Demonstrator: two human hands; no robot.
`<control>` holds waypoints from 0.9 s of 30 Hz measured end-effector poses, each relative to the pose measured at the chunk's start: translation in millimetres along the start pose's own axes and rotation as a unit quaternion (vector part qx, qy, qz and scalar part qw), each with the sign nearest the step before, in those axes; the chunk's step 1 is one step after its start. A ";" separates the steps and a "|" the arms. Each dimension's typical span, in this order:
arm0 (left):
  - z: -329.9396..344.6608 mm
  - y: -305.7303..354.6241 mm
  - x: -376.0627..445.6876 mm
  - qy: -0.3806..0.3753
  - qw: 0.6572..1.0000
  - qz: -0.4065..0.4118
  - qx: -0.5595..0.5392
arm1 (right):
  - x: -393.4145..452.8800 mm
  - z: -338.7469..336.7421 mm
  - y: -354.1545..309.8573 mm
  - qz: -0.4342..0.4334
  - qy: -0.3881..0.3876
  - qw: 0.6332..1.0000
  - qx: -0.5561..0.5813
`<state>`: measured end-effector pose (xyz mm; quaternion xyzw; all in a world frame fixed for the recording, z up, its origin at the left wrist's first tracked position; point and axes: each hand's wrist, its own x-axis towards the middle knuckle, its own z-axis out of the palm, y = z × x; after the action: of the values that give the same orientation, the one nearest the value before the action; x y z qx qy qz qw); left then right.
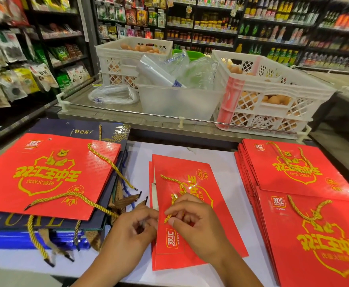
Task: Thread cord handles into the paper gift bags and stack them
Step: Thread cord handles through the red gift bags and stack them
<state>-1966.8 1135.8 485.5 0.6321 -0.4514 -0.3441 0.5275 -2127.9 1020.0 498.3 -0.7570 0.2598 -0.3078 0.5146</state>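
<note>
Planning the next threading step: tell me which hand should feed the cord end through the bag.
Probably the right hand: it already pinches the gold cord on the middle red bag. The left hand holds that bag's edge.

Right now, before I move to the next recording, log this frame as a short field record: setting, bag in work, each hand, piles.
setting: shop aisle, white table
bag in work: flat red gift bag at table centre
cord: gold cord handle lying on that bag
right hand: pinches the cord's near end
left hand: fingers curled at the bag's left edge
left pile: bags with loose gold cords lying on top
right pile: red bags with cords fitted
behind: egg crates
</note>
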 end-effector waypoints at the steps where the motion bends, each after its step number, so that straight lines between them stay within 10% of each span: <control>1: 0.4 0.0 0.0 -0.001 1.000 0.002 0.000 | -0.2 -0.1 0.2 -0.001 0.001 1.000 -0.003; 20: 4.7 -2.1 -5.5 0.019 0.998 0.020 -0.055 | -2.5 0.3 1.6 -0.053 0.010 0.996 -0.069; 27: 2.3 1.2 -8.6 0.019 0.999 0.028 -0.031 | -23.2 -13.9 8.0 -0.119 0.022 0.951 -0.285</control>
<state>-1972.2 1142.9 485.9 0.6086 -0.4484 -0.3311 0.5647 -2154.4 1025.2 490.0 -0.8905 0.2559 -0.2962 0.2318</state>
